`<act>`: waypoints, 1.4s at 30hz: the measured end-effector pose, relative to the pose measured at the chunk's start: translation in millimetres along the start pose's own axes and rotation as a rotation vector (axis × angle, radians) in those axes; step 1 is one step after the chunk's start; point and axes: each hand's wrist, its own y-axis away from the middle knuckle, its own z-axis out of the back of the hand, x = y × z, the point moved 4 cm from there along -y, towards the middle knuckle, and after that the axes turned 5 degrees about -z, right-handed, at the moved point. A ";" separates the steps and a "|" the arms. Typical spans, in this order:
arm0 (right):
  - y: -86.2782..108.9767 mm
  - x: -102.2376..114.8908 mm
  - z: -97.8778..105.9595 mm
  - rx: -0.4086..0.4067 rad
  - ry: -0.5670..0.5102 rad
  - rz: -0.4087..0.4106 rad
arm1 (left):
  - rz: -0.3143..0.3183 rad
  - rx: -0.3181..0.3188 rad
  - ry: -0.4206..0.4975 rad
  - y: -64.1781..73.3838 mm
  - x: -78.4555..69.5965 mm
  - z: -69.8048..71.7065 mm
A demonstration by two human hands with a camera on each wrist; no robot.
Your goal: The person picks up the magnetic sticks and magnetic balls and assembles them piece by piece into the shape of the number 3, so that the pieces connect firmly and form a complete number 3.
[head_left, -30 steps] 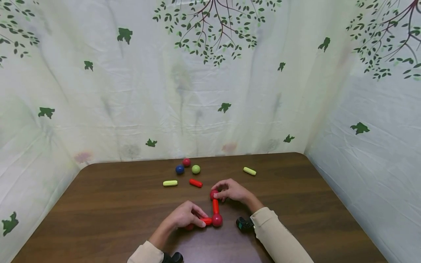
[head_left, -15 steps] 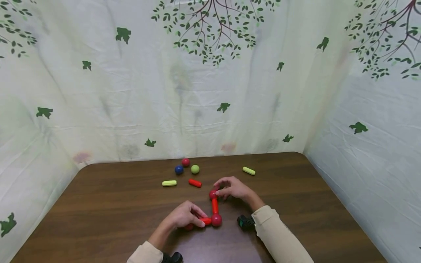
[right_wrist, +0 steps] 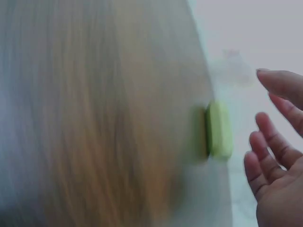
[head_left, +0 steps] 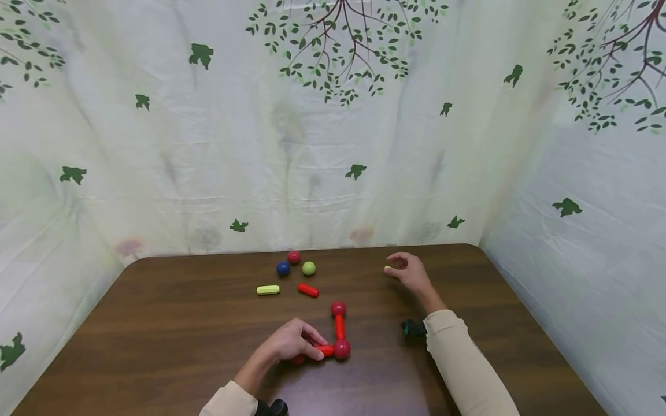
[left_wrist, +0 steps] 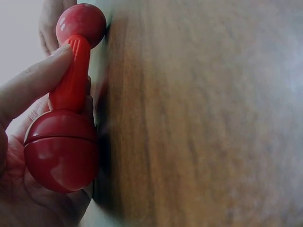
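My left hand [head_left: 292,340] pinches a short red rod [left_wrist: 72,78] between thumb and fingers. That rod joins a dark red ball [left_wrist: 64,153] beside my palm to another red ball [head_left: 341,349]. From this corner ball a second red rod [head_left: 339,327] runs away from me to a third red ball [head_left: 338,308], forming an L on the table. At the back right, my right hand [head_left: 412,274] hovers with parted fingers beside a pale yellow-green rod [right_wrist: 219,131]. In the head view this hand hides most of that rod.
Behind the L lie a loose red rod [head_left: 308,290] and a yellow-green rod [head_left: 268,290]. Farther back are a blue ball [head_left: 283,268], a green ball [head_left: 309,268] and a red ball [head_left: 293,257]. A white leaf-print cloth [head_left: 291,190] hangs along the table's far edge.
My right hand has let go of the far red ball and moved back and right to the yellow-green rod. My left hand has stayed on its red rod.
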 end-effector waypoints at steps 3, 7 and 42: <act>-1.1 -12.8 6.7 0.014 0.032 -0.072 | -0.005 0.006 -0.001 -0.6 -0.8 -0.8; -2.4 -23.0 7.0 0.068 0.048 -0.136 | -0.006 0.010 -0.005 -0.8 -2.1 -1.3; -4.2 -11.3 -8.4 0.108 0.051 -0.141 | 0.024 0.004 -0.041 -0.2 -1.9 -0.4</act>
